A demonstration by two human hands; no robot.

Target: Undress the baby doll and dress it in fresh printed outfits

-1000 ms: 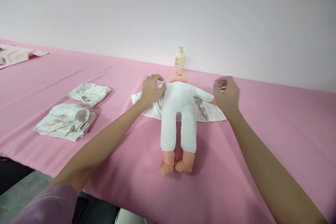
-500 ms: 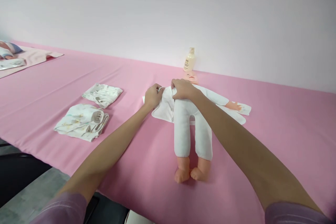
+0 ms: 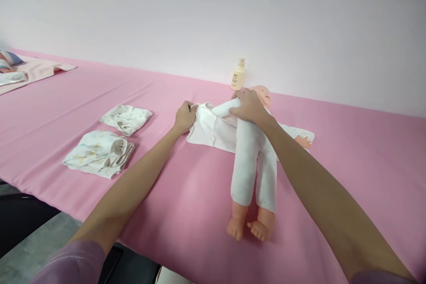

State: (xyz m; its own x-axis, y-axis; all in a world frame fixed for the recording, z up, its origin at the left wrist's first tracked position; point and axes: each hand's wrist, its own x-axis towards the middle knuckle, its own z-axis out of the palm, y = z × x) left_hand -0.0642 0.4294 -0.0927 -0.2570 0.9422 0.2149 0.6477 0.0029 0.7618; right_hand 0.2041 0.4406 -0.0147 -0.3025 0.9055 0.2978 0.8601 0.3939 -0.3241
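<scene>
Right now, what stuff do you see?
doll: 1, white, middle
shirt: 1, white, both sides of doll
wall: 1, white, behind
bottle: 1, cream, near wall
clothes bundles: 2, patterned white, left
mat: 1, pink, far left
mat things: unclear, blue-white, left
tablecloth: 1, pink, middle
dark things: unclear, black, below tablecloth
floor: 1, grey, below
pale thing: 1, white, bottom
sleeves: 2, purple, bottom
arms: 2, bare, foreground
left hand: 1, bare, holding shirt
right hand: 1, bare, holding doll's arm
</scene>
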